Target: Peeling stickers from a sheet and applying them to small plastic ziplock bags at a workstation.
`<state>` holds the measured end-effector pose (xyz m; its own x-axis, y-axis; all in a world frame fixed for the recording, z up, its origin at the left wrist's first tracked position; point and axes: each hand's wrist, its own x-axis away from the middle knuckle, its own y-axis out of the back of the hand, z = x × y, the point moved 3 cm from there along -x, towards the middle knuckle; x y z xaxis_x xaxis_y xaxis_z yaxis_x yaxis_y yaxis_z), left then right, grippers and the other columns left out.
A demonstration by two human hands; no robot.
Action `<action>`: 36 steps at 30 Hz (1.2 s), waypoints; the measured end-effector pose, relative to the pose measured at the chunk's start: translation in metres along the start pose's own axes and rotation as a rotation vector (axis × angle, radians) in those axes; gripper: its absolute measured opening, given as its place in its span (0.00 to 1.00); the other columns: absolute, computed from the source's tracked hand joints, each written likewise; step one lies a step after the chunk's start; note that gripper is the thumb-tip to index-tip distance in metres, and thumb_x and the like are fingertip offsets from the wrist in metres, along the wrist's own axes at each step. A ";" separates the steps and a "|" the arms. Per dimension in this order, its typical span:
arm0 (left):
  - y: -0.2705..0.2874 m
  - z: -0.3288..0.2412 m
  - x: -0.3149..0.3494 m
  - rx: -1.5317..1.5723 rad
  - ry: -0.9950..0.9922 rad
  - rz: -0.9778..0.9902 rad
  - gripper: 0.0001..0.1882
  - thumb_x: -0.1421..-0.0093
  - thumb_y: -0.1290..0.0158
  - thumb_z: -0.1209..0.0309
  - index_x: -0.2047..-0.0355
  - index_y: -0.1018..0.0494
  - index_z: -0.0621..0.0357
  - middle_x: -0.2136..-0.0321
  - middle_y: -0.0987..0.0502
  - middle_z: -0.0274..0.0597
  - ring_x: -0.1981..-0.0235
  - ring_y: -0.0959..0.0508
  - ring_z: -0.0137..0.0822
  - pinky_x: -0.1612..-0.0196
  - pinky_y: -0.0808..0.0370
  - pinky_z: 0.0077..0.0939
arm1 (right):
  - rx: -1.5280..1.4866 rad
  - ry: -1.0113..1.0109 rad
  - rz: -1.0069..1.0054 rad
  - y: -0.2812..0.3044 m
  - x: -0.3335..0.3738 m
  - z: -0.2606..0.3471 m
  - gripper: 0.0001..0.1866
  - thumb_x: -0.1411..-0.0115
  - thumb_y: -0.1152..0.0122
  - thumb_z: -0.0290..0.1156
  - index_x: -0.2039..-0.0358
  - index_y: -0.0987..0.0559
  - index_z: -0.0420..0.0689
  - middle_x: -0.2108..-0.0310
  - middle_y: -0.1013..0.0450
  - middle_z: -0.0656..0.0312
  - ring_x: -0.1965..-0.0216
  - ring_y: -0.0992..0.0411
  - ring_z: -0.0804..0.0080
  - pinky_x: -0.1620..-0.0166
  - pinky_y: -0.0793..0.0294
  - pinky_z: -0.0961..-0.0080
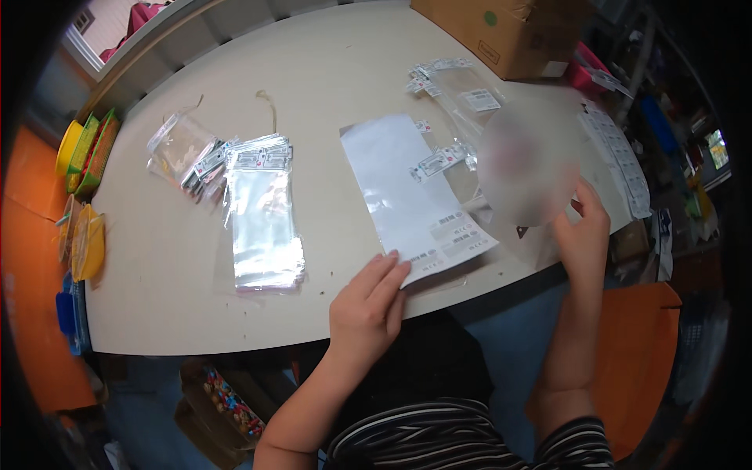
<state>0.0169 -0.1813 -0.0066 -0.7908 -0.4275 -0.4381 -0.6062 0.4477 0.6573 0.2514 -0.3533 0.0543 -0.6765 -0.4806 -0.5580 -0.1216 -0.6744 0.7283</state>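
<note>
A long white sheet of labels [395, 168] lies at a slant in front of me, with a few printed labels left at its near end. My left hand [368, 301] grips the sheet's near left corner, fingers on top. To the right, my right hand [583, 223] is raised with thumb and fingertips closed together. A blurred round patch covers the area beside those fingertips, so what they hold cannot be made out. Clear plastic bags with printed header strips [462, 86] lie just beyond the sheet. Left of it is a neat stack of clear bags [262, 215].
Another loose pile of clear bags [184, 153] lies farther left. A cardboard box [501, 39] stands at the far right beside a pink container [587, 70]. Printed sheets [615, 157] hang over the right edge. Coloured baskets [86, 153] line the left edge of the table [157, 290].
</note>
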 end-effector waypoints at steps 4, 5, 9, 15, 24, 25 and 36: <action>0.012 -0.006 -0.001 -0.065 -0.064 -0.206 0.22 0.56 0.40 0.84 0.57 0.21 0.60 0.57 0.20 0.48 0.56 0.19 0.48 0.53 0.21 0.35 | -0.350 -0.510 0.331 -0.011 0.020 0.039 0.17 0.33 0.44 0.39 0.59 0.20 0.35 0.70 0.21 0.57 0.67 0.24 0.71 0.57 0.26 0.73; 0.014 -0.008 0.001 -0.077 -0.106 -0.250 0.21 0.56 0.41 0.85 0.58 0.21 0.61 0.58 0.20 0.49 0.57 0.19 0.48 0.54 0.20 0.34 | -0.366 -0.586 0.572 -0.020 0.026 0.047 0.21 0.31 0.48 0.43 0.61 0.21 0.34 0.73 0.22 0.58 0.69 0.25 0.71 0.58 0.26 0.72; 0.019 -0.008 0.010 -0.116 -0.149 -0.271 0.21 0.56 0.42 0.86 0.59 0.20 0.61 0.59 0.20 0.51 0.59 0.18 0.48 0.56 0.20 0.33 | -0.349 -0.145 0.564 -0.050 0.026 0.048 0.24 0.31 0.48 0.44 0.55 0.24 0.30 0.57 0.23 0.46 0.56 0.25 0.59 0.51 0.28 0.69; 0.036 0.008 0.036 -0.058 -0.079 -0.237 0.22 0.57 0.45 0.89 0.59 0.21 0.63 0.58 0.20 0.52 0.59 0.18 0.49 0.54 0.20 0.32 | 0.015 -0.009 0.461 -0.073 0.022 0.037 0.19 0.37 0.43 0.33 0.48 0.25 0.35 0.39 0.34 0.43 0.36 0.41 0.41 0.34 0.44 0.59; 0.041 0.016 0.061 0.033 0.104 -0.225 0.19 0.53 0.47 0.90 0.60 0.20 0.63 0.50 0.24 0.56 0.51 0.20 0.46 0.53 0.21 0.30 | 0.024 0.263 0.627 -0.097 0.033 0.064 0.23 0.35 0.46 0.39 0.43 0.28 0.40 0.36 0.37 0.52 0.30 0.51 0.44 0.32 0.58 0.40; 0.041 0.019 0.066 0.224 0.267 -0.195 0.17 0.50 0.48 0.89 0.60 0.21 0.64 0.48 0.26 0.55 0.48 0.22 0.44 0.51 0.22 0.29 | 0.055 0.219 0.557 -0.096 0.029 0.056 0.23 0.35 0.46 0.39 0.43 0.28 0.40 0.36 0.37 0.52 0.30 0.51 0.44 0.32 0.58 0.40; 0.034 0.010 0.069 1.079 0.866 -0.329 0.32 0.37 0.47 0.78 0.36 0.48 0.64 0.41 0.35 0.52 0.45 0.26 0.37 0.46 0.27 0.26 | -0.622 0.286 0.720 -0.083 0.080 0.114 0.17 0.46 0.33 0.24 0.55 0.21 0.37 0.50 0.24 0.49 0.41 0.31 0.48 0.39 0.32 0.61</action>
<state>-0.0597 -0.1878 -0.0206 -0.5413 -0.7895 0.2892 -0.8268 0.4371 -0.3540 0.1245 -0.2722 -0.0052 -0.2288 -0.9529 -0.1988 0.7076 -0.3031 0.6383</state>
